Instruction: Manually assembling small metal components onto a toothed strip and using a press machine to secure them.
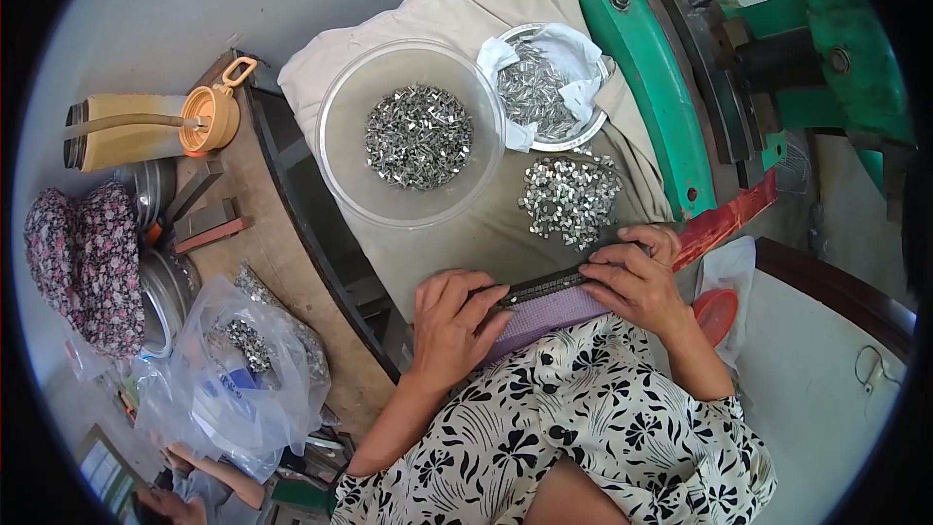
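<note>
Patterned fabric (583, 418) covers my lap nearest the lens; above it my left hand (452, 326) and right hand (637, 277) each pinch an end of a dark narrow bar (544, 286) lying over a purple pad (544, 316); loose metal clips (569, 196) sit just beyond on the beige cloth (486, 233), more in the clear bowl (413, 136); if either pinch slackens, I judge the bar could tip off my knees.

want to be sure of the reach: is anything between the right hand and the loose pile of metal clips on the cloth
Nothing visible does. The right hand rests on the dark metal bar, and the pile of metal clips lies just beyond its fingers on bare cloth. The clear bowl sits off to the left.
</note>
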Action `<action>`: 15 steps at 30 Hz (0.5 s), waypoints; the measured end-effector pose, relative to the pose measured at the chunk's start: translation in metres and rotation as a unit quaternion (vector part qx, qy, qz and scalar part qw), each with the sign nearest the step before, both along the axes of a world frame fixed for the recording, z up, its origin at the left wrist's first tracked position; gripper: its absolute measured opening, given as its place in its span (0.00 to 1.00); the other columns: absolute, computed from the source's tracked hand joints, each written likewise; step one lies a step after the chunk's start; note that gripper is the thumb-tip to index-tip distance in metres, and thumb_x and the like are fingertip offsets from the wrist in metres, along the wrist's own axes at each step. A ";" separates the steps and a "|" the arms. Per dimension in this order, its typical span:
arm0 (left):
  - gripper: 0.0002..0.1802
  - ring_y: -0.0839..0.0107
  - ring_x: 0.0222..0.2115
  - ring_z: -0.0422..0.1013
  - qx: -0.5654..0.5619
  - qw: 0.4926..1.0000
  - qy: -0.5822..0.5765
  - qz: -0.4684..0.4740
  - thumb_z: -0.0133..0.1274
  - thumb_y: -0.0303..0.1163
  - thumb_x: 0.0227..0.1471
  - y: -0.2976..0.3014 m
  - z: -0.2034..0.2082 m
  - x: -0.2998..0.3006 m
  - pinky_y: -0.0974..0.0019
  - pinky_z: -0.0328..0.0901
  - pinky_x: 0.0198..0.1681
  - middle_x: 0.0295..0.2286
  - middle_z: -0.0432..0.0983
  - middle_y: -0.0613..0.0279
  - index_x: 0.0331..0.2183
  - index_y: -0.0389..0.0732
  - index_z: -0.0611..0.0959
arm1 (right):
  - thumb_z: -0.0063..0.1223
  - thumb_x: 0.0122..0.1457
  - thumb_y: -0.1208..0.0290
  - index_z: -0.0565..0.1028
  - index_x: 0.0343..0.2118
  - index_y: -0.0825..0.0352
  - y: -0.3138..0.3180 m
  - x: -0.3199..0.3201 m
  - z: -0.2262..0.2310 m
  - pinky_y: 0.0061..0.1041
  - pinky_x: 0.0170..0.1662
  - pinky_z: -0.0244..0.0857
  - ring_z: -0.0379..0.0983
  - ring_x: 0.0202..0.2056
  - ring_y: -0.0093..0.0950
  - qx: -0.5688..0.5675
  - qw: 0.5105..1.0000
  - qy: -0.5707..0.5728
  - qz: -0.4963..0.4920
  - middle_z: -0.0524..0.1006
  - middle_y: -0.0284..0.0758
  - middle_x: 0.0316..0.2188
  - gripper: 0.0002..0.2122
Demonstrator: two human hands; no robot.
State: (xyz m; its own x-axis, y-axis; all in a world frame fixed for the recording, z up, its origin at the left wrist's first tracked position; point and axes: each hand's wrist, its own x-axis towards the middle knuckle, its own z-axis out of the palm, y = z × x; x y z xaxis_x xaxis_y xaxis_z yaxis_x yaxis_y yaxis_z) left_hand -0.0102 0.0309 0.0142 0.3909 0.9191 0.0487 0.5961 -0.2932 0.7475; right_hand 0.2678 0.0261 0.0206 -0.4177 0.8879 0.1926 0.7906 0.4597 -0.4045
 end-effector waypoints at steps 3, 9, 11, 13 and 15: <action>0.16 0.64 0.42 0.70 0.001 1.000 -0.008 0.000 0.67 0.32 0.39 0.000 0.000 0.002 0.59 0.59 0.46 0.36 0.76 0.68 0.35 0.46 0.83 | 0.71 0.41 0.63 0.83 0.34 0.52 0.000 0.000 -0.001 0.37 0.52 0.52 0.65 0.50 0.33 0.010 1.000 0.001 0.001 0.77 0.20 0.38 0.15; 0.13 0.66 0.41 0.71 0.039 0.999 -0.015 0.004 0.66 0.31 0.39 -0.004 -0.009 0.007 0.58 0.59 0.47 0.34 0.76 0.69 0.32 0.46 0.82 | 0.70 0.41 0.63 0.83 0.35 0.52 -0.002 -0.001 -0.002 0.37 0.52 0.53 0.65 0.50 0.32 0.017 1.000 0.000 -0.003 0.77 0.20 0.38 0.15; 0.13 0.66 0.41 0.71 0.050 0.999 -0.019 -0.001 0.66 0.30 0.39 -0.004 -0.010 0.009 0.58 0.59 0.47 0.34 0.76 0.69 0.32 0.46 0.82 | 0.70 0.41 0.63 0.83 0.35 0.52 -0.002 -0.001 -0.001 0.37 0.52 0.53 0.65 0.50 0.32 0.021 1.000 -0.006 -0.004 0.77 0.20 0.38 0.14; 0.12 0.66 0.40 0.71 0.051 0.999 -0.004 0.010 0.65 0.28 0.40 -0.005 -0.011 0.010 0.58 0.59 0.48 0.34 0.76 0.69 0.31 0.45 0.82 | 0.70 0.41 0.63 0.83 0.35 0.52 -0.001 -0.001 -0.001 0.37 0.52 0.53 0.65 0.50 0.32 0.001 1.000 -0.001 -0.002 0.77 0.20 0.38 0.14; 0.12 0.64 0.40 0.71 0.054 0.998 0.001 0.012 0.66 0.27 0.39 -0.005 -0.009 0.013 0.58 0.60 0.47 0.33 0.76 0.68 0.30 0.45 0.82 | 0.70 0.41 0.63 0.83 0.35 0.52 0.000 0.000 0.000 0.37 0.52 0.53 0.65 0.50 0.32 -0.003 1.000 0.002 -0.002 0.77 0.20 0.38 0.14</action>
